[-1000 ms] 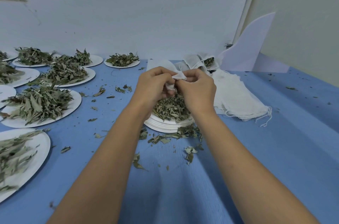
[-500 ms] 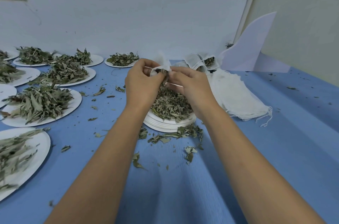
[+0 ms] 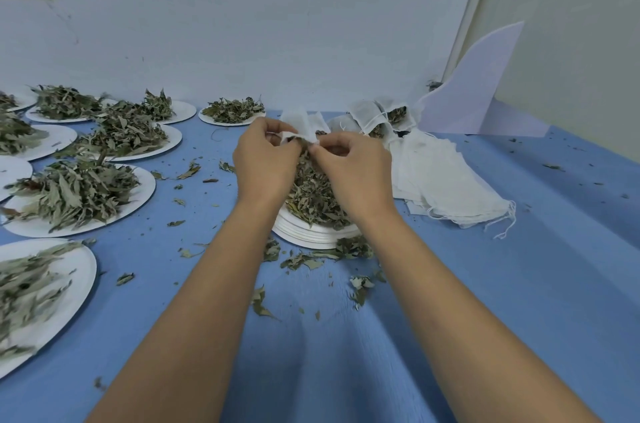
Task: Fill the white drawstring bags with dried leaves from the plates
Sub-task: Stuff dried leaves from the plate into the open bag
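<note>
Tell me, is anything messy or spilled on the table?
Yes. Loose dried leaves lie scattered on the blue table just in front of the stack of plates, with more bits to its left. They belong on plates or in bags.

The table (image 3: 519, 284) is covered in blue cloth, rucked into shallow folds at the near centre. Directly on it, at the left, lie single white plates (image 3: 142, 190) heaped with dried leaves (image 3: 72, 190). At centre is a stack of white plates (image 3: 311, 234), also topped with leaves. At the right are a flat pile of empty white drawstring bags (image 3: 440, 180), a cluster of filled bags (image 3: 377, 117) behind that pile, and a white curved board (image 3: 474, 93) standing at the far edge. Loose leaf scraps (image 3: 311, 261) are scattered across the cloth, thickest just before the stack.
</note>
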Demonstrator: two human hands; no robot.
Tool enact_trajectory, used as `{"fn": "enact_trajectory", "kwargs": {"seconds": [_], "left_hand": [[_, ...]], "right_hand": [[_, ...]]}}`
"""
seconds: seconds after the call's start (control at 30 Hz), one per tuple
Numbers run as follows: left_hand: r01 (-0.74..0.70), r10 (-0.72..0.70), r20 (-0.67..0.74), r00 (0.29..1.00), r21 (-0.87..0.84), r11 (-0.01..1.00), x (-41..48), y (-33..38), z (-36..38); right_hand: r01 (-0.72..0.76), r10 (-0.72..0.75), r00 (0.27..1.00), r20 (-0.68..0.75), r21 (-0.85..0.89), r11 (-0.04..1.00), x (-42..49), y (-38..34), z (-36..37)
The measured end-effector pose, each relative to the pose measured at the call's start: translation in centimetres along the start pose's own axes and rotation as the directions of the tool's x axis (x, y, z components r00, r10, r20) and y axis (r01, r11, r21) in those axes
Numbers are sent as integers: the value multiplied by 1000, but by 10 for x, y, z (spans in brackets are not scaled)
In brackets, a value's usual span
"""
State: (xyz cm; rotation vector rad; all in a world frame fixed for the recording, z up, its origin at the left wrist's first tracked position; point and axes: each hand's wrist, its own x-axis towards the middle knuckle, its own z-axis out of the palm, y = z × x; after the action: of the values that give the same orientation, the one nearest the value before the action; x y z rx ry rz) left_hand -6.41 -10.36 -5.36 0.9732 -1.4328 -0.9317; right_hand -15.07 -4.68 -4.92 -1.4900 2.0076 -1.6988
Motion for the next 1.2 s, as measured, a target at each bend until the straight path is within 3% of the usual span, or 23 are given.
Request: {"fn": "enact_trajectory", "kwargs": {"seconds": [0.1,0.17,0.27,0.4,0.57,0.77,0.93,1.1,1.2], "left_hand": [[106,-100,85,991,-77,991,3,3,-2],[148,-141,71,987,-109,983,5,2,-4],[176,-171,44,984,-154,972,6,1,-8],[191,-184,52,981,-235,953,5,2,-7],[191,-187,40,982,-256,948,4,3,-5],[224,-217,56,975,-302,927,5,2,-4],[184,-185,31,982,-350,919,5,4,-5],[101,-110,-46,993,-173,980,4,-2,-2],[42,-47,-95,994,-52,998,3,-5,0]], "right_hand": [[-90,88,994,64,37,995,4,-2,-11],[-71,103,986,135,-225,972,9,-1,-17],[-78,280,929,241,-613,786,8,-2,-19],[-93,410,863,294,-705,703,-5,3,-5],[-53,383,854,351,-675,736,-5,11,0],[57,132,954,269,-595,801,0,16,-2],[33,96,973,208,-544,839,0,21,-4],[24,42,990,132,-464,886,4,20,-8],[-4,34,996,85,-327,945,9,14,-17]]}}
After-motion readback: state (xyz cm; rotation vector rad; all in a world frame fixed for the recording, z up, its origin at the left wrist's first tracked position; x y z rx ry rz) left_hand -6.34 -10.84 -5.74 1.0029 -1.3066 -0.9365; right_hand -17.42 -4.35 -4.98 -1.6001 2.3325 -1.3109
